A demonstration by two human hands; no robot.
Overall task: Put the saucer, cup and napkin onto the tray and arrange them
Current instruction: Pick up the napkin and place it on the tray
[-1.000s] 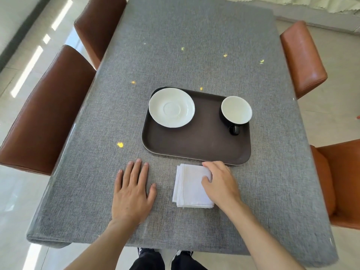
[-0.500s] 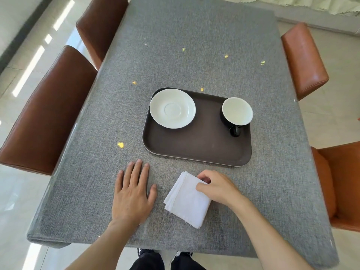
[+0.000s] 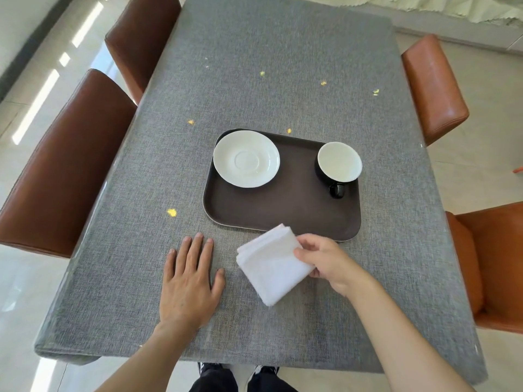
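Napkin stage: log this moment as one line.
step: napkin to tray | right hand: holding napkin, off tray | left hand: flat on table | saucer, cup: on tray, apart

The surface (image 3: pixel 254 66) wears a grey woven cloth, flecked here and there with small yellow specks (image 3: pixel 171 212). The tray (image 3: pixel 283 210) is dark brown. The saucer (image 3: pixel 246 158) is plain white. The cup (image 3: pixel 338 162) is white inside, black outside. The napkin (image 3: pixel 270 264) is white. The chairs (image 3: pixel 65 165) are brown leather, more orange on the right side.
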